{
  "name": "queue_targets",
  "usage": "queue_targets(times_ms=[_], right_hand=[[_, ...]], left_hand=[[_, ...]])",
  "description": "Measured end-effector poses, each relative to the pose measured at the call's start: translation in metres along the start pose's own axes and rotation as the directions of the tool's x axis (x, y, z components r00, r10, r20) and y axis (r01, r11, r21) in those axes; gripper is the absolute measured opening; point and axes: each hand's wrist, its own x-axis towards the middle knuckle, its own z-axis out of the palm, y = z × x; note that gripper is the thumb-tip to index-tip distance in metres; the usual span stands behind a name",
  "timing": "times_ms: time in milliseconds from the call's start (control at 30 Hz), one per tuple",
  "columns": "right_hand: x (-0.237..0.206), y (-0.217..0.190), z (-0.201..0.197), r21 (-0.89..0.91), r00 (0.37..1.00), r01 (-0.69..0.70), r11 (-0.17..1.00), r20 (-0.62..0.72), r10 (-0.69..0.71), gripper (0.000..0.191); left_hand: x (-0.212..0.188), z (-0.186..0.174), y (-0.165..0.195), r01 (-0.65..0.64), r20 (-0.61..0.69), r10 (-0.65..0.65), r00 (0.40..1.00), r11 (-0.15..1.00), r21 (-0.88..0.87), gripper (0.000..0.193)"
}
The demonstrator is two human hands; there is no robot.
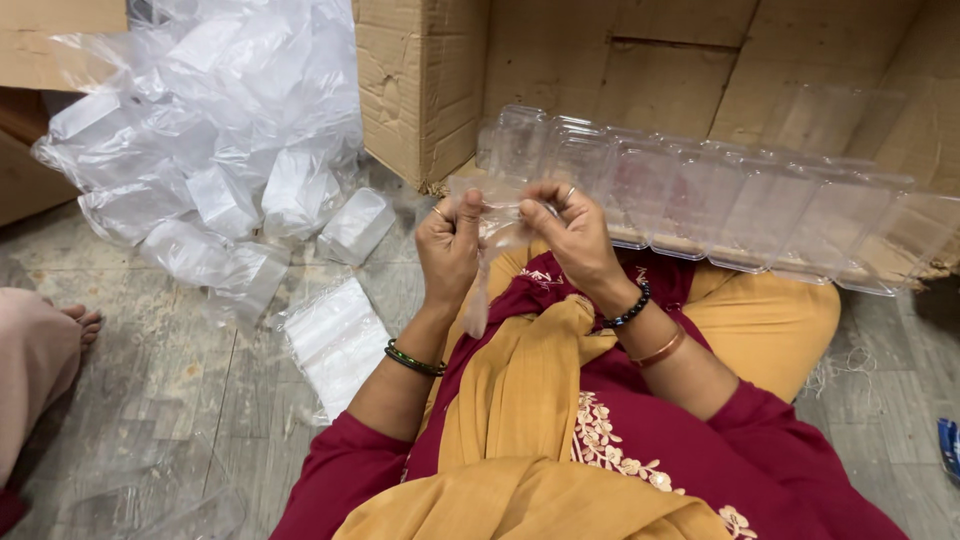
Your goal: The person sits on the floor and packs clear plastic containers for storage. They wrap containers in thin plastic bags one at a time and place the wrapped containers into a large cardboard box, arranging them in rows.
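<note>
Item: small clear plastic pouch, held above my lap. My left hand and right hand both pinched on its top edge, probably its mouth. Handle by edges; part film gently; clear trays just beyond.

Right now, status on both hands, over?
Left hand and right hand pinch a small clear plastic bag between fingers. Clear containers stacked just beyond. Nothing blocking.
</note>
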Motion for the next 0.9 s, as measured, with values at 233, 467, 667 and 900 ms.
queue_targets(times_ms=[233,467,667,900], right_hand=[[-0.010,-0.011,0.008,-0.195,0.994,0.081,0.978,-0.051,-0.092,0.016],[-0.017,-0.019,0.006,-0.265,0.998,0.040,0.963,-0.032,-0.050,0.017],[-0.014,-0.011,0.012,-0.166,0.996,0.072,0.983,-0.040,-0.080,0.020],[-0.016,-0.007,0.008,-0.226,0.957,0.175,0.958,0.270,-0.111,0.022]], left_hand=[[0.009,0.003,0.027,0.497,0.229,-0.442,0.867,0.780,-0.379,0.006],[0.001,0.003,-0.004,0.106,0.169,-0.052,0.984,0.939,-0.327,0.026],[-0.009,-0.002,-0.004,0.135,0.298,-0.051,0.953,0.953,-0.270,0.024],[-0.010,-0.002,0.001,-0.080,0.219,0.087,0.972,0.996,-0.044,0.038]])
